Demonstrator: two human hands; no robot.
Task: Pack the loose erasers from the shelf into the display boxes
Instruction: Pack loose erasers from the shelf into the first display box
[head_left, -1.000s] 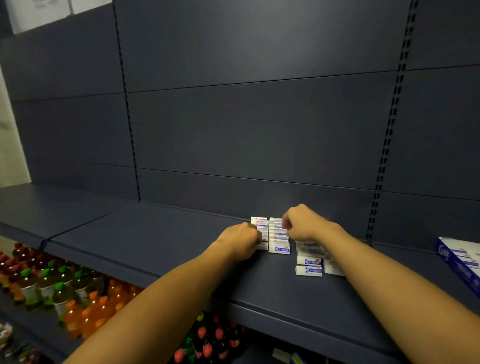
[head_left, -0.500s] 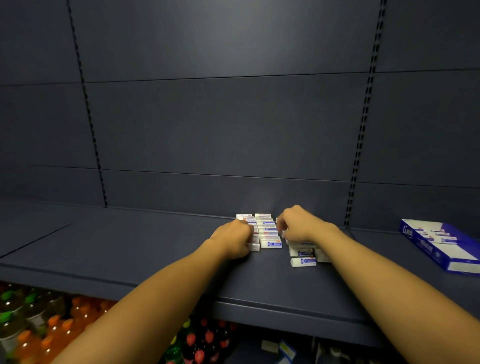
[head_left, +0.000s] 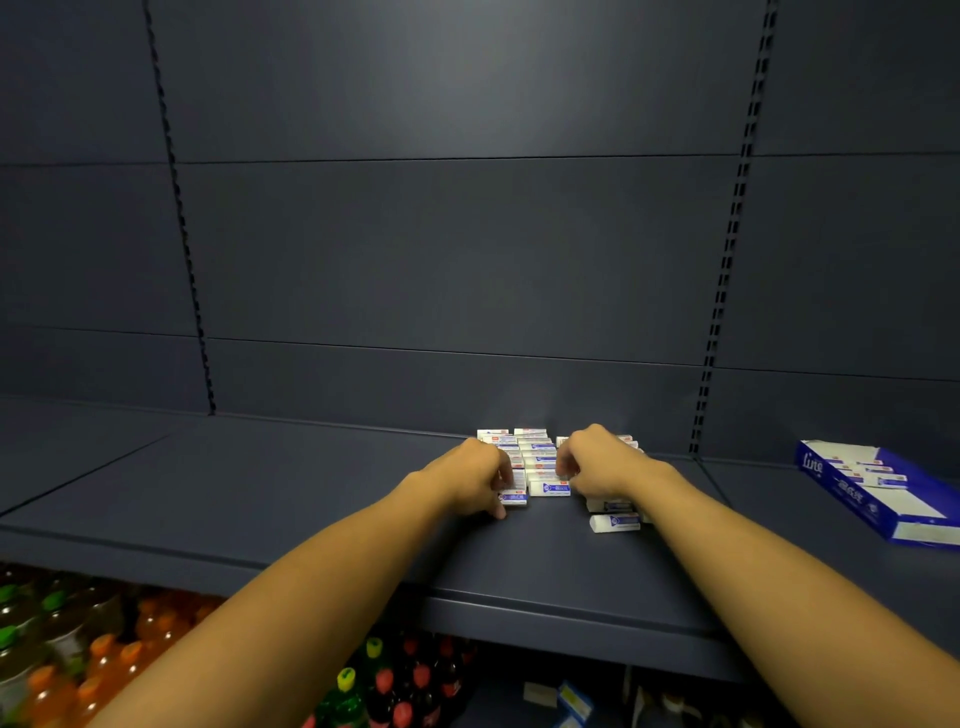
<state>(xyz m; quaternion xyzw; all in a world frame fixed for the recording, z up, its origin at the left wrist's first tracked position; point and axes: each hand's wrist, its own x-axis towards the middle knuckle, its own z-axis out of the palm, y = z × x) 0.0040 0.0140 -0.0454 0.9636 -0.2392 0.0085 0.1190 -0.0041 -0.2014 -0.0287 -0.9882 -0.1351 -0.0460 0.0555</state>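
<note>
Two rows of small white erasers (head_left: 537, 460) with blue-and-red sleeves lie packed side by side on the dark grey shelf (head_left: 291, 483), running from near the back panel toward the front edge. They serve as the landmark here.

The left hand (head_left: 470, 480) sits against the left flank of these rows. Its fingers are curled inward, knuckles up, and the fingertips (head_left: 506, 475) press against the sides of the left row; the thumb reaches down to the shelf just beside the frontmost eraser of that row. Whether any single eraser is actually pinched cannot be told, since the fingers hide the contact.

The right hand (head_left: 597, 462) is on the right flank of the rows, also with fingers bent. Its fingertips (head_left: 563, 467) touch the right row near its front end, seemingly nipping at the edge of an eraser there, though blur makes the grasp uncertain.

Right of the rows, partly under the right wrist, more loose erasers lie scattered; one loose eraser (head_left: 615, 522) lies alone closest to the front edge.

Well to the right of the rows, a blue-and-white display box (head_left: 883, 493) rests on the shelf, open-topped, with a few erasers inside.

Below and left of the rows, bottled drinks (head_left: 78, 649) with orange and green caps fill the lower level.
</note>
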